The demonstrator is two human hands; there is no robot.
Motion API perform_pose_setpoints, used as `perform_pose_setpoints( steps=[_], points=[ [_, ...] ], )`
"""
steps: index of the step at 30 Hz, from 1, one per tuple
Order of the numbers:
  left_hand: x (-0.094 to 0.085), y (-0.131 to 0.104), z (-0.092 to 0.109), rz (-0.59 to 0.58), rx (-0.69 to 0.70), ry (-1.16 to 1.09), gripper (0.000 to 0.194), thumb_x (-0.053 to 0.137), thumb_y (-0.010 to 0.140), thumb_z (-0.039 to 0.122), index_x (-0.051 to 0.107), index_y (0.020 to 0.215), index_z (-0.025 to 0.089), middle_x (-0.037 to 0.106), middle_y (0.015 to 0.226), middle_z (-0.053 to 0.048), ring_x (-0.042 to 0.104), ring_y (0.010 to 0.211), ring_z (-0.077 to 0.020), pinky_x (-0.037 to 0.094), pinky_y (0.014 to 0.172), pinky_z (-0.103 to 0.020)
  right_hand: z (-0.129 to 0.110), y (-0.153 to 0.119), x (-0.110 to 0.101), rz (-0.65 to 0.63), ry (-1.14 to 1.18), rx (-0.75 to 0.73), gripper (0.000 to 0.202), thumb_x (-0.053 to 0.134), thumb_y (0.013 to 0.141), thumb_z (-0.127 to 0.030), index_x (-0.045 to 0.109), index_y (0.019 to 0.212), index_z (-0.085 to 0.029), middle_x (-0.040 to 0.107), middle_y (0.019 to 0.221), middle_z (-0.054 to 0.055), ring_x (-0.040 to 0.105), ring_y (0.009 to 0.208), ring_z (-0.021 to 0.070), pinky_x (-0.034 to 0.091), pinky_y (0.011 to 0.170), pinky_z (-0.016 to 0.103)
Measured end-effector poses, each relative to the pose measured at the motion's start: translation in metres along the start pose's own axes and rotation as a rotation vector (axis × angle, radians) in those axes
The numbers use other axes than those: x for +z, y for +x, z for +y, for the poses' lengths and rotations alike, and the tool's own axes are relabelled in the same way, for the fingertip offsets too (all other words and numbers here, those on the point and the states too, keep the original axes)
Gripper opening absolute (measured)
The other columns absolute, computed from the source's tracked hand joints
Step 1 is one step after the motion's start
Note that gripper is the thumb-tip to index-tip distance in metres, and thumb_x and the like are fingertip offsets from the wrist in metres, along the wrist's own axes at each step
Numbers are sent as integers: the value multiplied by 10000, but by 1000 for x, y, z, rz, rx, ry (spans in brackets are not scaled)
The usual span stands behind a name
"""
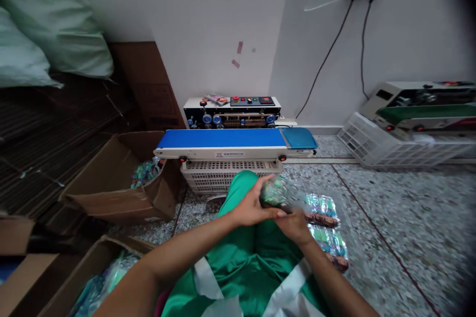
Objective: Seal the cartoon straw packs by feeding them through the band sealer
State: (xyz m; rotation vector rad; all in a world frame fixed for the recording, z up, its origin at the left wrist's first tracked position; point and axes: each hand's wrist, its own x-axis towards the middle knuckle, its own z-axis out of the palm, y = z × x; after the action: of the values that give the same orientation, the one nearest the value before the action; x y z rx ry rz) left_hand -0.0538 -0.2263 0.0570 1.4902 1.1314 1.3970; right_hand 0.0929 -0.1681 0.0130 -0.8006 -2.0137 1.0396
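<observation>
Above my knees, a clear plastic packet with green and dark contents (274,192) is held up, smeared by motion. My left hand (255,206) is closed around its left side, the thumb running along its lower edge. My right hand (295,226) grips the packet's lower right edge, and the thumbs nearly meet. Just to the right, on clear plastic on the floor, lie filled packets with shiny blue-green tops and brown ends (322,210). In front of me stands a band sealing machine with a blue conveyor belt (223,138).
A perforated crate (232,174) supports the machine. To the left are an open carton (107,178) with small packets inside and another carton (100,247) holding plastic packets. A second sealing machine (420,109) rests on a white crate (364,143) at right. Cables (327,54) hang from the wall socket.
</observation>
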Motion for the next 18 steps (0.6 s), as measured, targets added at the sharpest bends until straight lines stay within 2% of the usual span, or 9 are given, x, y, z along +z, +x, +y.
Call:
perform_pose_setpoints(
  steps=[4, 6, 8, 12, 15, 18],
  points=[
    [-29, 24, 18, -129, 15, -4, 864, 831, 541, 288, 448, 1308, 181, 551, 1274, -121, 494, 1204, -314, 393, 1014, -435, -11, 28, -8, -34, 105, 58, 231, 707, 677, -375, 726, 837, -210, 732, 851, 65, 684, 790, 260, 562, 787, 427],
    [-40, 35, 17, -208, 14, -26, 866, 827, 545, 256, 445, 1320, 188, 579, 1239, -99, 511, 1188, -304, 408, 1002, -414, -14, 45, -12, -73, 150, 89, 252, 710, 692, -375, 725, 864, -192, 733, 867, 68, 689, 780, 248, 570, 769, 407],
    [-48, 49, 12, -224, 44, -7, 864, 821, 543, 216, 449, 1322, 181, 574, 1248, -93, 511, 1185, -303, 404, 1004, -404, -16, 64, -15, -73, 191, 94, 253, 721, 690, -369, 722, 860, -181, 734, 865, 68, 692, 767, 243, 579, 735, 393],
    [-54, 84, 0, 16, 52, 18, 900, 785, 537, 147, 403, 1351, 190, 536, 1284, -105, 527, 1151, -301, 438, 958, -396, -18, 107, -21, 46, 190, 28, 261, 763, 645, -343, 711, 842, -180, 729, 862, 59, 685, 757, 237, 581, 699, 376],
    [-56, 114, -7, 66, -4, -38, 813, 729, 573, 123, 422, 1323, 172, 598, 1164, -100, 591, 1024, -270, 490, 866, -375, -14, 142, -24, 128, 187, -36, 300, 774, 631, -333, 693, 877, -181, 718, 894, 60, 676, 789, 231, 566, 744, 376],
    [-61, 139, -17, 115, -17, -69, 780, 702, 560, 89, 434, 1291, 152, 607, 1107, -90, 595, 972, -248, 502, 821, -344, -2, 174, -23, 146, 170, -35, 367, 777, 624, -352, 668, 928, -177, 703, 923, 63, 664, 829, 230, 546, 780, 378]
  ],
)
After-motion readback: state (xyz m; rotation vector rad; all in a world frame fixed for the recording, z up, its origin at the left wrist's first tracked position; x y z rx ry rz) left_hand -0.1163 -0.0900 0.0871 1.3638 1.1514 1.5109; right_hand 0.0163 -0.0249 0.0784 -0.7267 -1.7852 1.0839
